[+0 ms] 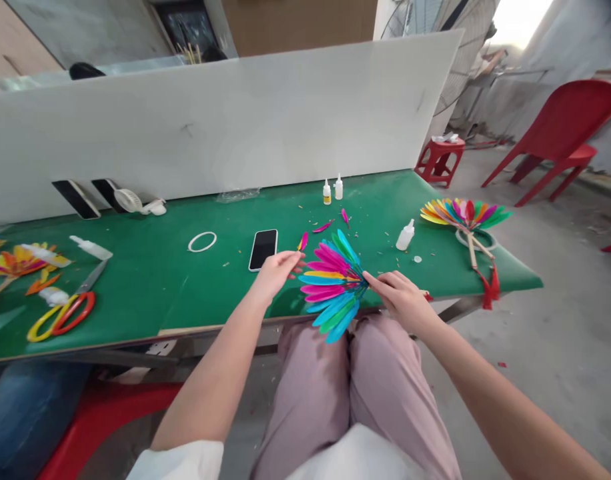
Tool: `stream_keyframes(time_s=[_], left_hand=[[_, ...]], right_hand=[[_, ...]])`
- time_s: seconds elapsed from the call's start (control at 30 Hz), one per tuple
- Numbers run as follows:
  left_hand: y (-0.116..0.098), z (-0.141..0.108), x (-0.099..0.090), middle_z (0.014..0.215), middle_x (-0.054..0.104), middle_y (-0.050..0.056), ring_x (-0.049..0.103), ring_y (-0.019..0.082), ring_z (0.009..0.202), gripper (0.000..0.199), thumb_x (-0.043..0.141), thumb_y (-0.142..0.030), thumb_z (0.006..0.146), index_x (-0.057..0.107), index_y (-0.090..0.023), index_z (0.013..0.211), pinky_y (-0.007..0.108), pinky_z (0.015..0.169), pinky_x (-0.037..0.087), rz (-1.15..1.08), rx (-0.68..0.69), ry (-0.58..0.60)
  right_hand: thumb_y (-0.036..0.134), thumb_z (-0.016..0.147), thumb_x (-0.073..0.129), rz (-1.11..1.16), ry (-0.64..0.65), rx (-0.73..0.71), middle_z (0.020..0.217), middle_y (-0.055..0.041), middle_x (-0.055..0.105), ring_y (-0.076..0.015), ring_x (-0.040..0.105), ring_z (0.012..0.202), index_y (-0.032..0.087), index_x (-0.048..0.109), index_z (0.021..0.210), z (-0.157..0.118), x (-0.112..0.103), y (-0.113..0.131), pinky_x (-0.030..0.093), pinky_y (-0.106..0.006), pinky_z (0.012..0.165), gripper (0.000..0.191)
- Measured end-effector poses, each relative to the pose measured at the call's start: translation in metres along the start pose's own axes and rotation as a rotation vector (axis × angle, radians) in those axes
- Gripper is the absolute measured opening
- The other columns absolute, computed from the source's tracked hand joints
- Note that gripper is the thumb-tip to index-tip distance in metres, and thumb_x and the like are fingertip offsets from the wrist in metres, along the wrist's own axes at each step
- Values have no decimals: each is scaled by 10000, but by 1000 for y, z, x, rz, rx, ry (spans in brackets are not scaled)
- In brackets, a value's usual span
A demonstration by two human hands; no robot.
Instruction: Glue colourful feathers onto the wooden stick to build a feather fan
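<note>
My right hand (398, 293) is closed round the handle of a feather fan (335, 283), just over the table's front edge. Its blue, pink, green and orange feathers spread to the left. Beside those feathers, my left hand (280, 270) pinches a small pink and yellow feather (303, 241) between its fingertips, apart from the fan. Two loose pink feathers (323, 227) lie on the table beyond. A white squeeze bottle (405, 235) stands to the right of the fan, with a small white cap (417, 259) near it.
On the green table (150, 280) lie a phone (263, 249), a white ring (202, 242) and scissors (70, 307). Two small bottles (327, 193) stand at the back near a white panel (285, 113). Another feather fan (468, 217) rests at the right end.
</note>
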State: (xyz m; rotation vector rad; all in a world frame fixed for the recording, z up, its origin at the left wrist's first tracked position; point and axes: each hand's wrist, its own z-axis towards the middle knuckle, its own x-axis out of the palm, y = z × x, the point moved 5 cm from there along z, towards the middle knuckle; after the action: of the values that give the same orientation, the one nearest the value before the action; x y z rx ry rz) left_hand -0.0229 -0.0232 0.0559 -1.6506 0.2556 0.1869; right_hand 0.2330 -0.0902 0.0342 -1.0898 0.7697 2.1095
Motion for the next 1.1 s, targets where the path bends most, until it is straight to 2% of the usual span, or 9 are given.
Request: stream_keyframes(time_s=[0.2, 0.3, 0.43, 0.53, 0.73, 0.87, 1.1], left_hand=[[33, 52, 31, 676, 670, 70, 591, 167, 607, 441, 626, -569, 634, 692, -142, 725, 203, 413, 421, 101, -133, 216], [41, 65, 41, 589, 629, 45, 560, 140, 540, 362, 682, -495, 605, 694, -142, 683, 192, 400, 420, 138, -143, 312], [47, 75, 47, 540, 612, 50, 565, 146, 511, 276, 704, -411, 599, 698, -143, 668, 191, 380, 413, 176, -163, 366], [50, 78, 50, 547, 618, 54, 566, 148, 516, 240, 711, -382, 589, 702, -154, 660, 185, 366, 406, 197, -173, 391], [56, 80, 49, 489, 568, 20, 478, 103, 417, 245, 677, -408, 621, 699, -165, 648, 172, 334, 359, 263, -128, 389], [59, 80, 50, 504, 576, 21, 491, 110, 434, 264, 660, -428, 641, 691, -166, 658, 183, 352, 372, 278, -120, 399], [56, 78, 49, 529, 569, 12, 507, 107, 479, 279, 625, -429, 680, 667, -153, 690, 175, 377, 385, 326, -152, 434]], right_hand=[[105, 837, 378, -21, 117, -35, 892, -78, 589, -169, 517, 773, 228, 440, 1289, 18, 35, -36, 485, -328, 698, 472], [141, 844, 393, -26, 177, -22, 906, -87, 588, -174, 515, 783, 225, 479, 1258, 17, 45, -43, 489, -339, 704, 431], [173, 840, 414, -5, 240, 31, 1016, -106, 574, -201, 506, 893, 204, 509, 1225, 20, 49, -43, 478, -382, 776, 398], [146, 823, 423, 60, 187, 64, 1057, -100, 566, -200, 501, 939, 186, 534, 1182, 29, 51, -38, 469, -379, 816, 377], [117, 817, 420, 138, 65, 79, 962, -81, 597, -177, 519, 879, 178, 601, 1014, 36, 61, -32, 484, -352, 780, 274], [120, 812, 431, 81, 55, 47, 928, -90, 607, -176, 537, 833, 163, 630, 921, 35, 61, -30, 489, -353, 732, 231], [97, 790, 465, 12, 24, -29, 907, -99, 614, -174, 546, 818, 140, 633, 922, 34, 58, -26, 489, -349, 699, 218]])
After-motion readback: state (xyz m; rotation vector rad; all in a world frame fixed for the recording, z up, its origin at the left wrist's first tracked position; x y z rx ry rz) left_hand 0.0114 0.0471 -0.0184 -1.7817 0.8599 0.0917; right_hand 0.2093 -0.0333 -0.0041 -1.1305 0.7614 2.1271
